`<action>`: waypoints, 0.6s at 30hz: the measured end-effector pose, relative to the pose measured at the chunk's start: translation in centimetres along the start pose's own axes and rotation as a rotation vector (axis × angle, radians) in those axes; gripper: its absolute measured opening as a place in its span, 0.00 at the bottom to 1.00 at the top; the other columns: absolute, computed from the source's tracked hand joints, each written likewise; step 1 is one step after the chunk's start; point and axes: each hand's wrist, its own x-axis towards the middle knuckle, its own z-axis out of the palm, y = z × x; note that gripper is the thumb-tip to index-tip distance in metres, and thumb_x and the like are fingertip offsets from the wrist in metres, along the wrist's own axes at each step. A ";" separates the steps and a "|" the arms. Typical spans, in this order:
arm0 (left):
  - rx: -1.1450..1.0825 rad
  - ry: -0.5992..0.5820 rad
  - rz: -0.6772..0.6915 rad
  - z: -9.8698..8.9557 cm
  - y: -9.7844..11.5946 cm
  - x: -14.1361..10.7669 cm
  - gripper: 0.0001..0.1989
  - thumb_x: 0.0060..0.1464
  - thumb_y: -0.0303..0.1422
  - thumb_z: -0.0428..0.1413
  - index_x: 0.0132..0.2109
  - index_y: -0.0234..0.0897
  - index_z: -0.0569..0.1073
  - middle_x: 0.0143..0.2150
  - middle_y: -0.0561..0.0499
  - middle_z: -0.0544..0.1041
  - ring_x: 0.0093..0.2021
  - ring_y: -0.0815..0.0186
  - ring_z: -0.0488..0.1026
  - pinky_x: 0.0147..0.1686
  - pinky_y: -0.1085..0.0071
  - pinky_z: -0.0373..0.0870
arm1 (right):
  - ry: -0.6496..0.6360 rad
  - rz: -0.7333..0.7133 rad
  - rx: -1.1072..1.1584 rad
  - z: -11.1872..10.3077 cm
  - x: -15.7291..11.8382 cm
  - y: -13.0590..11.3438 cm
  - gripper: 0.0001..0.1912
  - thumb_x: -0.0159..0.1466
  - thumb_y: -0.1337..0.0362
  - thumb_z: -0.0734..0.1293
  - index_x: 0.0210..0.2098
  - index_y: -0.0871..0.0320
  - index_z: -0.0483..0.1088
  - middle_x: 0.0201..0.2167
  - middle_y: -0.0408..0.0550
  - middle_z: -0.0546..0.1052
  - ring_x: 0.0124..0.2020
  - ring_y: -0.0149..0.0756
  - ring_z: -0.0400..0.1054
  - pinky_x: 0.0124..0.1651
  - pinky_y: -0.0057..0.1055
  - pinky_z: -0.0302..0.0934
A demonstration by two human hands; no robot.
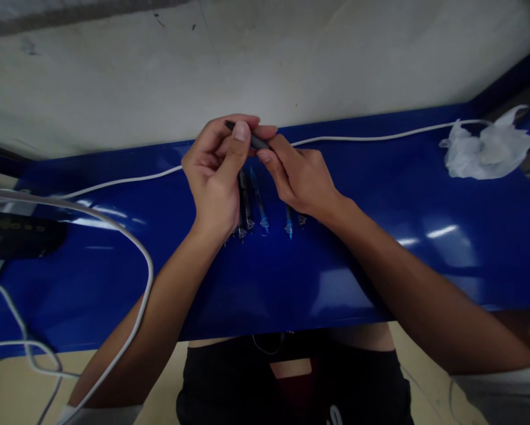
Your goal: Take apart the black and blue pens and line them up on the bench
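Observation:
A dark grey pen (pixel 258 143) is held between my two hands above the blue table, its pointed dark end aimed up and left. My left hand (pixel 216 171) pinches it near that end with the thumb and fingers. Closed round its other end is my right hand (pixel 304 180), which hides much of the barrel. Below the hands, several clear-capped pens lie side by side: a black pen (pixel 246 203), a blue pen (pixel 259 200) and another blue pen (pixel 288 221) among them. Both hands partly cover this row.
A white cable (pixel 357 139) runs along the back of the blue table (pixel 265 283), by the pale wall. At the right rests a crumpled white plastic bag (pixel 486 147). On the left are a black object (pixel 21 236) and a looping white cable (pixel 145 254) in the foreground.

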 end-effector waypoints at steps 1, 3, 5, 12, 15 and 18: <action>0.011 0.007 0.006 -0.1 -0.3 0.1 0.16 0.67 0.55 0.66 0.46 0.50 0.79 0.51 0.51 0.87 0.68 0.43 0.79 0.58 0.48 0.80 | -0.009 -0.001 -0.002 0.0 0.0 0.0 0.31 0.86 0.46 0.45 0.65 0.60 0.67 0.38 0.49 0.80 0.38 0.40 0.77 0.41 0.33 0.61; 0.022 0.027 0.020 -0.4 -1.1 0.3 0.17 0.67 0.55 0.67 0.44 0.49 0.77 0.48 0.52 0.87 0.67 0.44 0.80 0.57 0.49 0.80 | -0.029 -0.006 -0.004 0.0 0.0 0.0 0.30 0.86 0.47 0.45 0.64 0.59 0.67 0.38 0.48 0.79 0.39 0.40 0.78 0.42 0.32 0.61; 0.023 0.055 0.039 -0.6 -1.6 0.5 0.17 0.65 0.54 0.69 0.44 0.49 0.77 0.46 0.52 0.86 0.64 0.46 0.82 0.57 0.50 0.80 | -0.041 -0.017 -0.005 0.0 0.0 -0.2 0.30 0.86 0.46 0.45 0.62 0.58 0.68 0.38 0.47 0.79 0.39 0.38 0.77 0.42 0.32 0.60; -0.013 -0.005 0.049 -0.1 -0.1 0.1 0.14 0.64 0.49 0.70 0.52 0.52 0.84 0.52 0.49 0.87 0.62 0.43 0.82 0.60 0.46 0.77 | -0.009 0.035 -0.015 -0.2 0.0 -0.3 0.30 0.86 0.46 0.45 0.63 0.57 0.68 0.34 0.47 0.78 0.35 0.39 0.76 0.39 0.34 0.60; 0.008 0.031 0.074 0.1 -0.2 -0.2 0.09 0.65 0.47 0.70 0.47 0.53 0.84 0.50 0.50 0.87 0.62 0.45 0.82 0.61 0.48 0.76 | 0.012 0.027 0.002 -0.3 0.1 -0.3 0.29 0.86 0.46 0.46 0.63 0.57 0.68 0.34 0.47 0.78 0.35 0.40 0.76 0.39 0.34 0.60; 0.067 0.087 0.091 0.0 -1.1 -0.2 0.12 0.64 0.49 0.70 0.42 0.51 0.79 0.45 0.52 0.86 0.61 0.48 0.82 0.58 0.51 0.76 | 0.000 0.016 -0.006 -0.3 0.2 -0.3 0.30 0.86 0.46 0.45 0.58 0.57 0.70 0.34 0.47 0.78 0.35 0.39 0.75 0.39 0.33 0.59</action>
